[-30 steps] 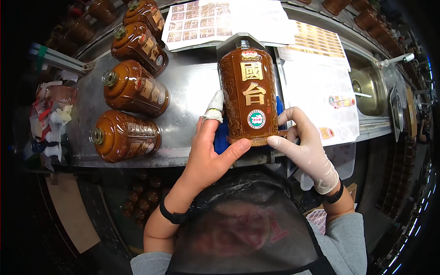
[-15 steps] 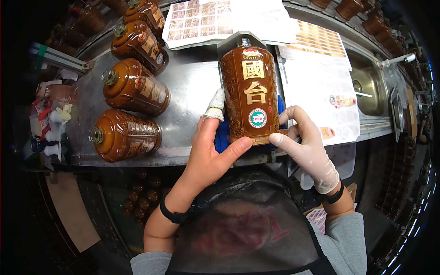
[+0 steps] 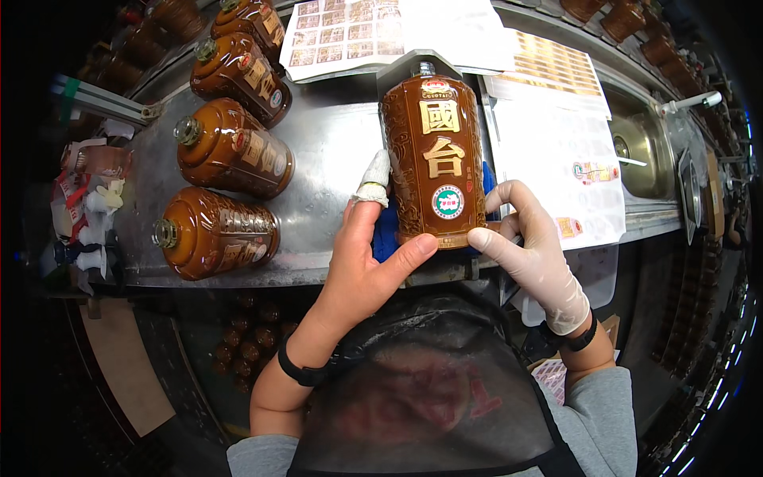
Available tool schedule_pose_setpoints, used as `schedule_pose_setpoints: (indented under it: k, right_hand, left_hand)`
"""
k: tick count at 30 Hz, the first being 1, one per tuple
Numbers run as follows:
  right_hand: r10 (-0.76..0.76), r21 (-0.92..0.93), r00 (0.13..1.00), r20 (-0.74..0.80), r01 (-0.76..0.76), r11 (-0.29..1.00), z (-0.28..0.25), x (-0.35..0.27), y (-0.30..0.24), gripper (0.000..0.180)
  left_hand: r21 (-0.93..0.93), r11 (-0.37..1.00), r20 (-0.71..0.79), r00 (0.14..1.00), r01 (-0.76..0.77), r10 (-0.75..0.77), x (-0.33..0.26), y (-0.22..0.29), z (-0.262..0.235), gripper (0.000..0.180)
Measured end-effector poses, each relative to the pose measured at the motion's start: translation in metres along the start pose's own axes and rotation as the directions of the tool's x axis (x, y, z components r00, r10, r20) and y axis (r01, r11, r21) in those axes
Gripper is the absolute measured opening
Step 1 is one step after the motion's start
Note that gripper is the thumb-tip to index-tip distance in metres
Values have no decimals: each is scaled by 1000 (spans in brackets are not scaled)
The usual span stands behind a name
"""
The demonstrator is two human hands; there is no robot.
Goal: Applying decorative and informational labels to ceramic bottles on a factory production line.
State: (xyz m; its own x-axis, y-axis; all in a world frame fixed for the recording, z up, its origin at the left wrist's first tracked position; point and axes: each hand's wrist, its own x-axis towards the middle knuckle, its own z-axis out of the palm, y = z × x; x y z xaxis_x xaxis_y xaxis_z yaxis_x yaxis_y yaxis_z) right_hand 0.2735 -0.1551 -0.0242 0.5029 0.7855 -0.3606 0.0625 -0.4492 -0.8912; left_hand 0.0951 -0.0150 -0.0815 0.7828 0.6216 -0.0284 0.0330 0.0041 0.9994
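Brown bottle (image 3: 435, 179) lies face up at the desk (image 3: 330, 171), neck pointing away from the worker. From where I stand, the bare left hand (image 3: 367, 258) and gloved right hand (image 3: 531, 253) share the grip, grasping its lower sides. Four more bottles (image 3: 233, 151) line the left; printed sheets (image 3: 445, 36) lie beyond.

My camera shows grey sleeves (image 3: 592, 417), black wristbands (image 3: 300, 372), a dark red-printed apron (image 3: 413, 441). A pale glove (image 3: 560, 294) covers the right hand (image 3: 528, 246), a white wrap (image 3: 373, 176) one left finger (image 3: 363, 219).
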Motion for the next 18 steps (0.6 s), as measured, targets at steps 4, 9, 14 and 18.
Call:
schedule_pose_setpoints:
  k: [4, 9, 14, 18]
  right_hand:
    - [-9, -19, 1000, 2, 9, 1000, 0, 1, 3, 38]
    - [-4, 34, 1000, 8, 4, 999, 1, 2, 7, 38]
    - [24, 26, 1000, 13, -24, 999, 0, 2, 8, 39]
    - [19, 18, 1000, 13, -19, 1000, 0, 3, 8, 39]
  left_hand:
    - [-31, 999, 3, 1000, -12, 12, 1, 1, 0, 77]
    - [-38, 999, 7, 1000, -29, 30, 3, 2, 1, 81]
    - [-19, 1000, 29, 1000, -7, 8, 3, 5, 0, 85]
    - [-4, 1000, 14, 1000, -16, 16, 2, 2, 0, 85]
